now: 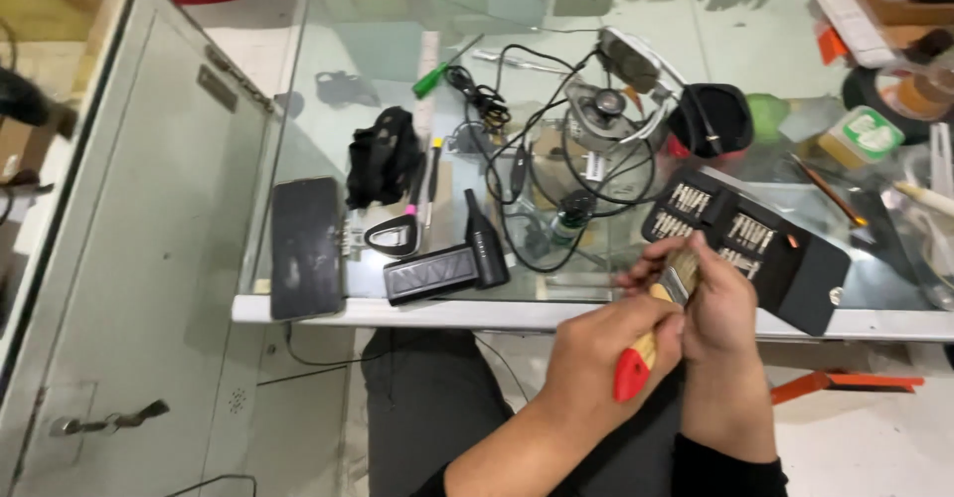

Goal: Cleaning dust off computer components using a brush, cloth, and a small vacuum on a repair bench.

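Left hand [606, 353] closed around red-tipped wooden handle of paintbrush [656, 323], low centre of frame. Right hand [717, 303] curled over bristles. Behind, on glass surface [397, 40]: black bit case [755, 244]. Far right: small square green-and-white labelled box [861, 135].

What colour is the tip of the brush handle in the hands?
Red, on a pale wooden brush handle, gripped by the left hand. Seen best in the head view.
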